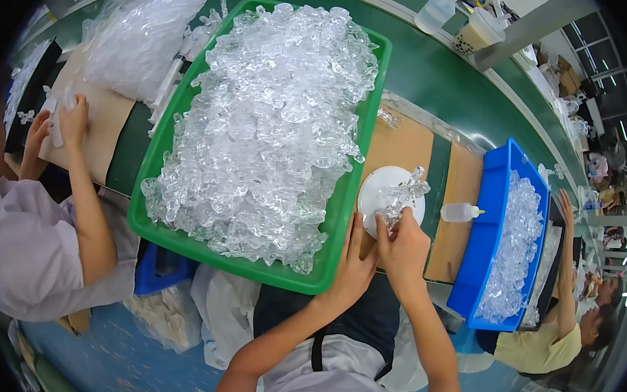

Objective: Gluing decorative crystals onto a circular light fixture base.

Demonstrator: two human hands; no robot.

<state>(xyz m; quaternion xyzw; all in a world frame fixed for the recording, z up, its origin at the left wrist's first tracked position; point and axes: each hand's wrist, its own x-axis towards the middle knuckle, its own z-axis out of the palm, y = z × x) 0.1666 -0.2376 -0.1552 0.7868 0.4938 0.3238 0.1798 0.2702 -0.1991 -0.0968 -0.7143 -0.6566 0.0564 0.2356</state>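
My right hand (405, 249) pinches a clear plastic figure-like piece (407, 190) above a round white dish (375, 188). Just to its left, my left hand (353, 269) has its fingers stretched out beside the right wall of a large green tray (370, 112). I see nothing held in it. A heap of similar clear plastic pieces (268, 119) fills the tray. On the brown cardboard (409, 146) under the dish, another clear piece (388, 118) lies near the far edge. To the right of the dish, a small squeeze bottle (459, 212) lies on its side.
A blue bin (490, 210) of clear pieces stands at the right. Far off are a bottle with a spout (437, 13) and a drink cup (480, 31). At left, a person (53, 227) handles pieces near a stuffed plastic bag (145, 39). Another person (549, 332) sits at right.
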